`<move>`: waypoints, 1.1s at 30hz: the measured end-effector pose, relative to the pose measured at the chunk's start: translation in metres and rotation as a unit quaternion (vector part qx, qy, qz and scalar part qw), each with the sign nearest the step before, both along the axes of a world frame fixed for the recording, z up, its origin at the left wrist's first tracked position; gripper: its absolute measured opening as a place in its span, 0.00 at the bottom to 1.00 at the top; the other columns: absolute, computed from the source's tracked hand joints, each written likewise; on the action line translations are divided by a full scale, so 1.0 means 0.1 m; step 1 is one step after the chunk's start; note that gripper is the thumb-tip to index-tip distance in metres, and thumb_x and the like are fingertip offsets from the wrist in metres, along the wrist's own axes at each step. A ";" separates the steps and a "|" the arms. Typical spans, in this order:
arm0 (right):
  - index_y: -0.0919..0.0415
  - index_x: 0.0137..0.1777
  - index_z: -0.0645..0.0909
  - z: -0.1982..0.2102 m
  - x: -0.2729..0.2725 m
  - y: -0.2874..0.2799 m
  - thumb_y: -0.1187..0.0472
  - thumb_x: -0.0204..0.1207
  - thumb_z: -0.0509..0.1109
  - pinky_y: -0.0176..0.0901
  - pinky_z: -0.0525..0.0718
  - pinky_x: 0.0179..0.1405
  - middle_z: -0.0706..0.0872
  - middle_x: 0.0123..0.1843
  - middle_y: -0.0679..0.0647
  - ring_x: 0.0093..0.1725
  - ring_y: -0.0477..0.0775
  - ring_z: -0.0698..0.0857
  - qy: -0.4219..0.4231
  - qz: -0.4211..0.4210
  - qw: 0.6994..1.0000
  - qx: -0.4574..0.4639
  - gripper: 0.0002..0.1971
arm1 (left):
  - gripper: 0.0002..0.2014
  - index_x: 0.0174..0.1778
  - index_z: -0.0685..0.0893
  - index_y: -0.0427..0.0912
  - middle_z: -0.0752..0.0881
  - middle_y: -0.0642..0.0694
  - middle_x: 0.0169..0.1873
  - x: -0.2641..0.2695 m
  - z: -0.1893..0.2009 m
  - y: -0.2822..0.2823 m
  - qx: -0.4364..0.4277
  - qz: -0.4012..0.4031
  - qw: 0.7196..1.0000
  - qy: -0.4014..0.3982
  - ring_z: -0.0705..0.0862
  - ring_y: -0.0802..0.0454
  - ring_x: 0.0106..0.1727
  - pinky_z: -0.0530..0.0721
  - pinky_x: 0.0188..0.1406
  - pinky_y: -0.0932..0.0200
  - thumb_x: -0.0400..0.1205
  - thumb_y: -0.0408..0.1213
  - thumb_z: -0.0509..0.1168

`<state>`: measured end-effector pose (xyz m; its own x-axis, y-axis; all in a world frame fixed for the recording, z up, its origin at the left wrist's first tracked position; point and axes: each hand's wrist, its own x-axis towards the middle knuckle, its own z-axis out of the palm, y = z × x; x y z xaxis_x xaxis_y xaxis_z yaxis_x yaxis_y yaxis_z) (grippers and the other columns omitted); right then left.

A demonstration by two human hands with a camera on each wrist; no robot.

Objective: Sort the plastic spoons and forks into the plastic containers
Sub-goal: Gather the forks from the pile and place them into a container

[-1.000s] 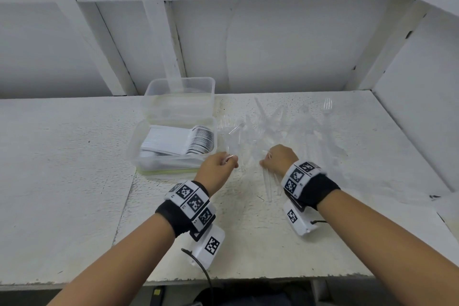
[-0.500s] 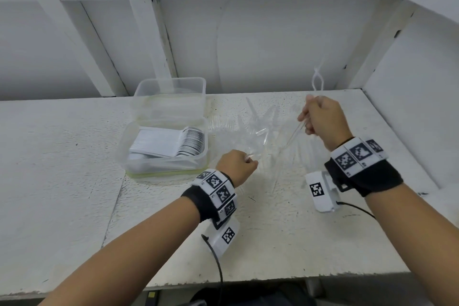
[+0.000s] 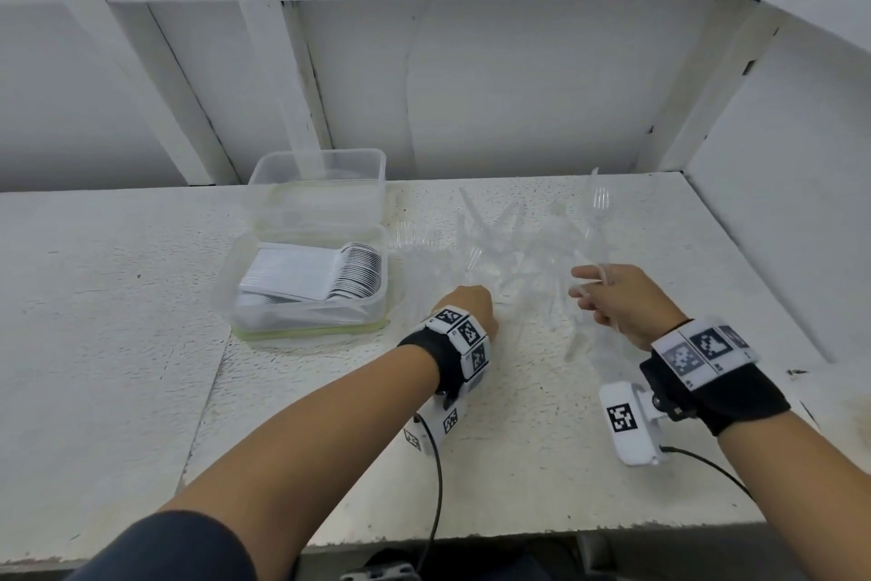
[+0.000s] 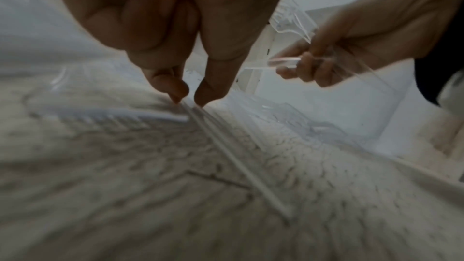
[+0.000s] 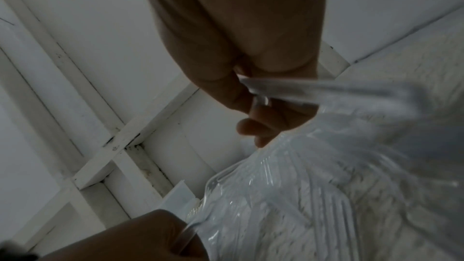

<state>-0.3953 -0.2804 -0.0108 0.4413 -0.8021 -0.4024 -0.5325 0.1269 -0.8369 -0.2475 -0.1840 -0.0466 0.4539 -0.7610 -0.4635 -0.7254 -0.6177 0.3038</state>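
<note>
Both grasp clear plastic — left hand (image 3: 471,308) a handle (image 4: 236,152), right hand (image 3: 622,297) forks (image 3: 599,208).

near container (image 3: 301,293): on the table (image 3: 118,321), left of the cutlery pile, holding stacked cutlery (image 3: 320,276)
far container (image 3: 318,189): directly behind the near one, touching it, close to the back wall
cutlery pile (image 3: 509,246): spread on the table right of both containers
left hand (image 3: 466,309): at the pile's near edge, just right of the near container, fingertips (image 4: 203,94) down on a piece lying on the table
right hand (image 3: 622,302): right of the left hand, above the pile's right part, forks (image 3: 598,213) held pointing away towards the wall
</note>
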 end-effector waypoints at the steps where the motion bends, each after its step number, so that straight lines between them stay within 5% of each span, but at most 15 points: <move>1: 0.67 0.69 0.73 0.00 0.01 0.02 0.73 0.80 0.57 0.35 0.71 0.31 0.82 0.42 0.57 0.34 0.47 0.76 0.013 0.006 1.000 0.000 0.18 | 0.17 0.26 0.65 0.40 0.69 0.48 0.25 0.01 -0.01 0.01 -0.004 0.009 1.000 0.011 0.68 0.54 0.24 0.64 0.20 0.63 0.82 0.32 0.60; 6: 0.64 0.67 0.73 -0.02 0.13 0.10 0.73 0.79 0.51 0.35 0.63 0.21 0.75 0.35 0.55 0.27 0.47 0.67 0.018 -0.007 1.000 0.021 0.19 | 0.18 0.27 0.64 0.41 0.68 0.48 0.26 0.03 -0.06 0.04 -0.015 0.065 0.995 0.074 0.67 0.54 0.25 0.64 0.22 0.65 0.80 0.35 0.63; 11: 0.62 0.63 0.76 0.00 0.24 0.23 0.58 0.84 0.54 0.31 0.57 0.13 0.66 0.30 0.51 0.24 0.45 0.60 -0.027 0.007 0.999 0.020 0.14 | 0.15 0.29 0.66 0.41 0.68 0.49 0.28 0.07 -0.01 0.15 -0.061 0.060 0.989 0.123 0.67 0.56 0.27 0.64 0.23 0.65 0.81 0.35 0.60; 16: 0.55 0.53 0.78 0.06 0.33 0.36 0.53 0.85 0.55 0.32 0.61 0.16 0.66 0.27 0.50 0.22 0.44 0.62 -0.078 0.054 0.995 0.004 0.12 | 0.01 0.47 0.74 0.42 0.82 0.52 0.35 0.23 0.20 0.45 -0.206 0.114 0.941 0.245 0.69 0.59 0.21 0.65 0.15 0.68 0.82 0.33 0.60; 19: 0.57 0.46 0.75 0.10 0.45 0.46 0.58 0.84 0.56 0.33 0.67 0.17 0.70 0.30 0.51 0.21 0.44 0.68 -0.130 0.044 0.990 0.043 0.09 | 0.05 0.52 0.79 0.44 0.83 0.52 0.34 0.33 0.29 0.62 -0.263 0.152 0.901 0.311 0.66 0.62 0.16 0.61 0.13 0.70 0.83 0.33 0.60; 24: 0.58 0.48 0.74 0.13 0.67 0.70 0.57 0.84 0.56 0.30 0.57 0.12 0.69 0.27 0.49 0.16 0.40 0.61 -0.167 0.052 0.983 0.060 0.08 | 0.06 0.52 0.79 0.45 0.82 0.51 0.32 0.35 0.36 0.87 -0.339 0.196 0.836 0.384 0.63 0.63 0.14 0.58 0.13 0.71 0.84 0.32 0.59; 29: 0.57 0.49 0.76 0.13 0.87 0.92 0.48 0.79 0.66 0.31 0.58 0.13 0.70 0.27 0.47 0.17 0.41 0.61 -0.197 0.035 0.978 0.050 0.12 | 0.06 0.49 0.78 0.46 0.81 0.51 0.32 0.34 0.36 0.99 -0.362 0.199 0.813 0.409 0.61 0.63 0.14 0.58 0.13 0.73 0.85 0.31 0.58; 33: 0.57 0.41 0.77 0.15 0.96 0.99 0.57 0.79 0.68 0.31 0.58 0.12 0.75 0.36 0.57 0.16 0.41 0.61 -0.228 0.021 0.971 0.063 0.07 | 0.05 0.51 0.79 0.43 0.81 0.49 0.34 0.36 0.34 1.04 -0.356 0.189 0.826 0.394 0.62 0.63 0.14 0.58 0.13 0.71 0.85 0.33 0.58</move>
